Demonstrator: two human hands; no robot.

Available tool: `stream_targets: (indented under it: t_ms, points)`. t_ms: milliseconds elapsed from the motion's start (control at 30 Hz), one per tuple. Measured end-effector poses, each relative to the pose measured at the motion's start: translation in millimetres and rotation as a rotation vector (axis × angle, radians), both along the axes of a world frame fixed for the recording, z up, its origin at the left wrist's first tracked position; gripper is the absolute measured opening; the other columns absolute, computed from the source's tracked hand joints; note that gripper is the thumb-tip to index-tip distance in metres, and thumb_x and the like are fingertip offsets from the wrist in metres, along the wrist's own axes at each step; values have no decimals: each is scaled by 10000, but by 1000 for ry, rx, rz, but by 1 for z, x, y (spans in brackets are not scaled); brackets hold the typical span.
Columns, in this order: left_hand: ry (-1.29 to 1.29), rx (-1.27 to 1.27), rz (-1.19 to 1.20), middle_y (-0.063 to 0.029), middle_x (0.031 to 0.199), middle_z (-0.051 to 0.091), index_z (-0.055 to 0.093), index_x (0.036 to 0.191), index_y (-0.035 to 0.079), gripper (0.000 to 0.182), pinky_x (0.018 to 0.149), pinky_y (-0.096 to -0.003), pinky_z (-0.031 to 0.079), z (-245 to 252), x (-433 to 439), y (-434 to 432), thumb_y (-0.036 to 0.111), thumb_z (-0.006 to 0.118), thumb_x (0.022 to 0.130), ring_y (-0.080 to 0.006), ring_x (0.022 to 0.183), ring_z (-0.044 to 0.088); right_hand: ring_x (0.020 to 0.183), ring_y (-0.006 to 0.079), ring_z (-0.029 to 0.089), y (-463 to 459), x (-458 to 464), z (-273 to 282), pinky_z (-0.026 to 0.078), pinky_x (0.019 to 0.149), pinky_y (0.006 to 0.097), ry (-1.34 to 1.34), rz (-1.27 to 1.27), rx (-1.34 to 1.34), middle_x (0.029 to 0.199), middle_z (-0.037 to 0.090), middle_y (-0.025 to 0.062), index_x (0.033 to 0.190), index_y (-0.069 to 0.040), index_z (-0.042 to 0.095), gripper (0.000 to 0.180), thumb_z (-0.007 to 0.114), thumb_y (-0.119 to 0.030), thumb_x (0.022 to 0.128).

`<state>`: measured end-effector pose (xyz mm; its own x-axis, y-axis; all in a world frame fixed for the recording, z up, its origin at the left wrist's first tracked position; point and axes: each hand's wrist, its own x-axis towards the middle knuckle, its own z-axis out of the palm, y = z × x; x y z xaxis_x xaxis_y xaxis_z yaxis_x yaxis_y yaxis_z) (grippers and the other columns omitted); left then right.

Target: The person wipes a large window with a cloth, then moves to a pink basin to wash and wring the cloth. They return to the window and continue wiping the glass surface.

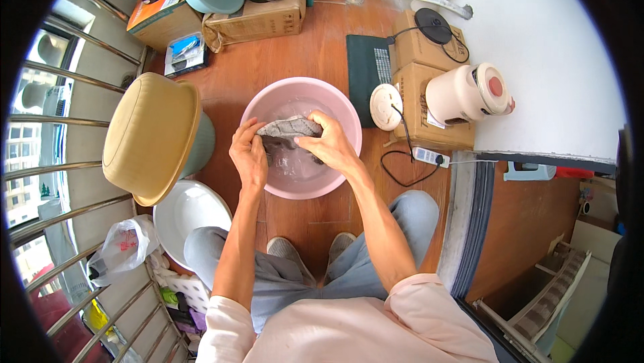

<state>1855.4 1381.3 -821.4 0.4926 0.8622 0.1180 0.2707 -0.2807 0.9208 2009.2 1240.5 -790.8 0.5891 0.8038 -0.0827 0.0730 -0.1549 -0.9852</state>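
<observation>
A pink plastic basin [254, 177] with water in it sits on the wood-look floor between my feet and the boxes at the back. Above the water I hold a wet grey cloth item [292, 127], stretched between both hands; its exact kind is hard to tell. My left hand [250, 151] pinches its left end near the basin's left wall. At the other end, my right hand [329, 144] grips the cloth with thumb and fingers. Darker fabric hangs below the light grey part, down towards the water.
Left stand a yellow basin [151, 136] tipped over a bluish bucket [201, 146] and a white basin [188, 212]. Cardboard boxes [435, 106] with a cream kettle [468, 94] are on the right, beside a power strip [430, 156] and cord. Metal railings [65, 167] line the left.
</observation>
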Motion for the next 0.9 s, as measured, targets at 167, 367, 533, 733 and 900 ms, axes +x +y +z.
stream_targets:
  t_ms: [167,367,533,733,900]
  points:
    - [-21,92,85,-153,1126,709,816,1090,9,309,960,-367,537,22,-2,-4,-76,560,940,-278,1017,666,1036,266,700,-2,-9,19,537,962,393,8,-103,18,1049,727,175,1187,47,644,375,798,-77,868]
    - [-41,197,21,-125,994,681,788,992,0,235,852,-349,545,37,6,-3,-77,579,916,-243,911,676,1096,298,729,-13,-14,22,534,1007,416,-88,308,-216,1188,758,206,1288,9,706,467,835,-178,880]
    - [-84,-64,-66,-3,872,662,716,942,-20,182,727,-257,462,46,6,-2,-15,537,973,-91,792,556,938,365,731,-24,-17,30,554,876,446,-165,263,-483,1006,749,222,1191,4,733,431,835,-285,887]
    - [-85,-82,-63,29,812,612,707,931,-10,181,671,-247,420,73,6,12,34,540,984,-65,746,502,1097,336,659,-28,-11,46,519,981,419,-577,136,-38,1119,695,166,1050,48,697,369,881,-178,824]
    - [-129,-82,-58,36,820,623,724,935,-1,183,670,-245,426,81,23,24,22,550,985,-59,753,506,1034,364,664,-26,-5,44,525,986,435,-223,365,-60,1056,681,165,1086,39,656,390,864,-179,839]
